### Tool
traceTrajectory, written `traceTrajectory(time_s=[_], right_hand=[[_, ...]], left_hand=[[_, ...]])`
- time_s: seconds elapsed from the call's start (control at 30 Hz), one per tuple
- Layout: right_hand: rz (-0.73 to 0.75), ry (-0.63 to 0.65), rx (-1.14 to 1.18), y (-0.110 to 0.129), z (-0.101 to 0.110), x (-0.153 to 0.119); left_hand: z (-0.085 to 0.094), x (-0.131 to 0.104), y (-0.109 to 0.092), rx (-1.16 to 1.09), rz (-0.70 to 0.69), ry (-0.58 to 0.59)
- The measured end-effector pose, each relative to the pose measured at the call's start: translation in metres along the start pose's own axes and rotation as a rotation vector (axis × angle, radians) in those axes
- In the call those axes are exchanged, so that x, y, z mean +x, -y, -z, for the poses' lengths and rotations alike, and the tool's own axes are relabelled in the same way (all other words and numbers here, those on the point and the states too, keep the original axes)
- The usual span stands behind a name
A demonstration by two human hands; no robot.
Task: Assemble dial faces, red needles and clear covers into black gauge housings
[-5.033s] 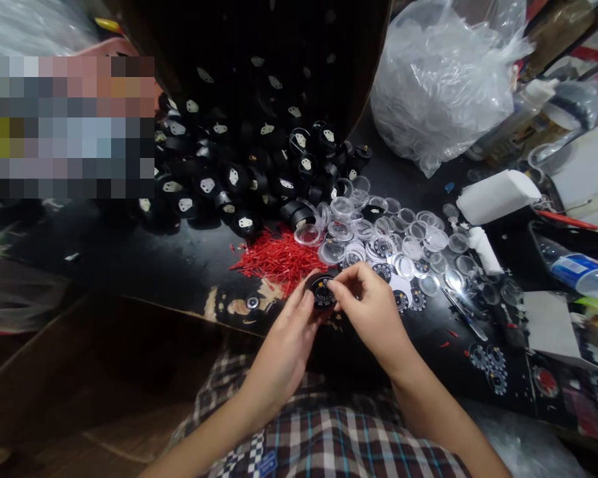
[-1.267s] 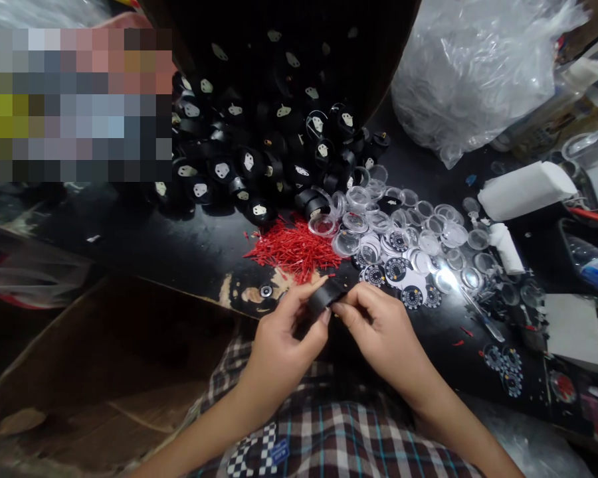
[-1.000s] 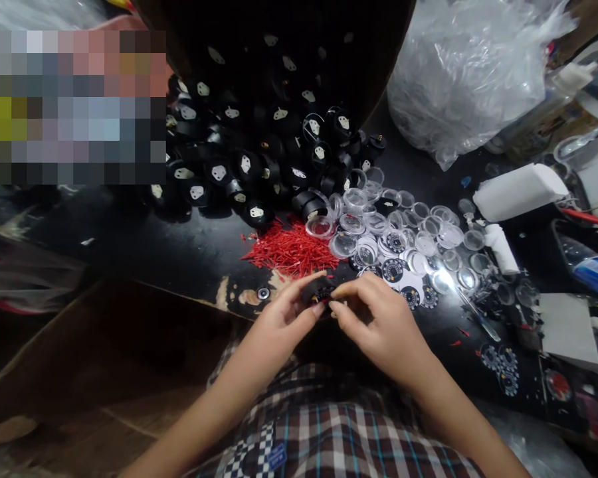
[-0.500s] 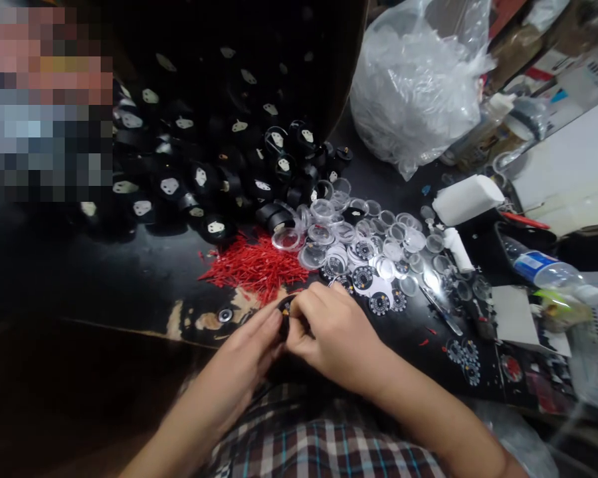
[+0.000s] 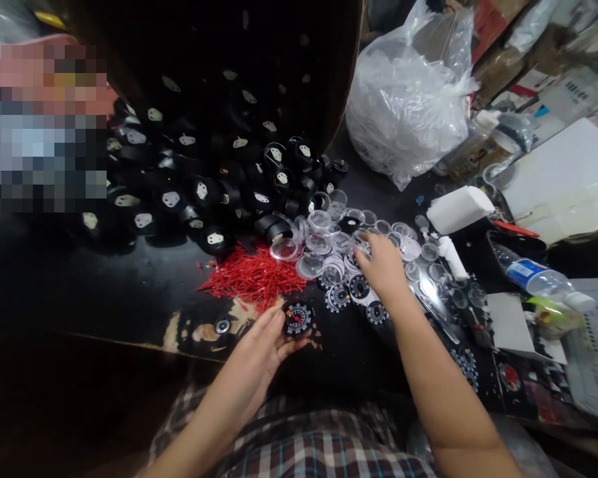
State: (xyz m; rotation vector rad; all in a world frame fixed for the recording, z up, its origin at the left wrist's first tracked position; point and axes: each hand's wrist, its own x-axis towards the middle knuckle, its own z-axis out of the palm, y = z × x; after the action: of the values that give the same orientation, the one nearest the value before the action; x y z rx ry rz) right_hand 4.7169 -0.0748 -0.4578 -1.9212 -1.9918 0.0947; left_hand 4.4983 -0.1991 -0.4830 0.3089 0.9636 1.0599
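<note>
A small round dial gauge (image 5: 299, 318) with a black face, white markings and a red pointer is in my left hand (image 5: 266, 342), face up, its fingers wrapped around the rim. My right hand (image 5: 383, 262) reaches into a pile of clear round covers (image 5: 319, 221); thumb and forefinger look apart there, and whether they touch a cover is hard to see. Loose black dial discs (image 5: 377, 312) lie just below that hand. Left of the covers is a heap of thin red pointers (image 5: 254, 275).
Many black gauge housings (image 5: 214, 239) crowd the back left of the dark table, spilling from a large dark container. A clear plastic bag (image 5: 403, 106) stands behind. Tweezers (image 5: 441, 322), a white roll (image 5: 459, 209) and a plastic bottle (image 5: 543, 275) lie to the right.
My right hand has left the gauge and moved forward and right to the clear covers. My left hand still holds the gauge, whose dial and red pointer now show.
</note>
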Motion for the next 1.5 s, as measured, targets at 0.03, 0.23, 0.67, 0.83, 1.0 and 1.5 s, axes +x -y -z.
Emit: traceTrajectory(time_s=[0.03,0.23,0.67,0.83,1.0,1.5], right_hand=[[0.024,-0.006,0.009,-0.004,-0.003,0.002],[0.089,-0.228,0.095,0.004,0.005,-0.017],[0.398,0.001,0.457,0.078,0.019,-0.084],[0.124,0.181,0.544,0.090,0.017,-0.073],[0.187,0.055,0.496,0.100,0.011,-0.079],[0.248,0.511,0.708,0.109,0.009,-0.080]], left_hand=[[0.000,0.000,0.001,-0.017,0.007,-0.002],[-0.002,0.003,-0.004,-0.126,0.089,-0.053],[-0.010,0.010,-0.004,0.047,-0.131,0.040],[-0.008,-0.005,0.001,0.386,-0.290,0.105],[-0.014,-0.014,0.001,0.535,-0.324,0.130],[0.130,-0.047,-0.063,1.290,-0.725,-0.604]])
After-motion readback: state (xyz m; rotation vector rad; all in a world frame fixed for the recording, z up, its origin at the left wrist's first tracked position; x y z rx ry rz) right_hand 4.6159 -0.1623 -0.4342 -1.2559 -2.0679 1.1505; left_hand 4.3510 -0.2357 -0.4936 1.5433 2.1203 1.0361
